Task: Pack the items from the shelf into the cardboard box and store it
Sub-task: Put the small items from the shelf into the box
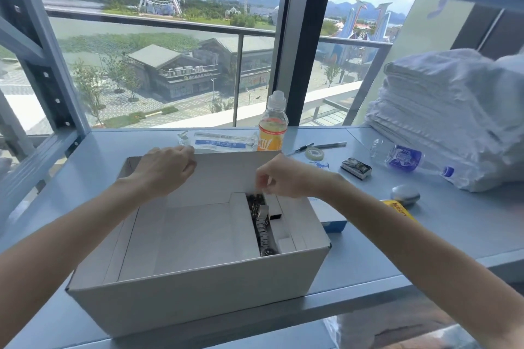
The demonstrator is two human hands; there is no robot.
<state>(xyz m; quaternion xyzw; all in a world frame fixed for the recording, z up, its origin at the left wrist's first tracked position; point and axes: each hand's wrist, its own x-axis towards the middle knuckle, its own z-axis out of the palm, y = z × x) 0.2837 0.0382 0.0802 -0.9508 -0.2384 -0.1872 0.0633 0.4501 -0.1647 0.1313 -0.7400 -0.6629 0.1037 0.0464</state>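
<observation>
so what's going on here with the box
A person is packing an open cardboard box on the shelf. The left hand grips the top edge of the far flap, which stands upright. The right hand has its fingers curled against the same flap, though what it pinches is unclear. A metal watch lies inside the box. The orange drink bottle, tape roll, pen and water bottle are not yet packed.
</observation>
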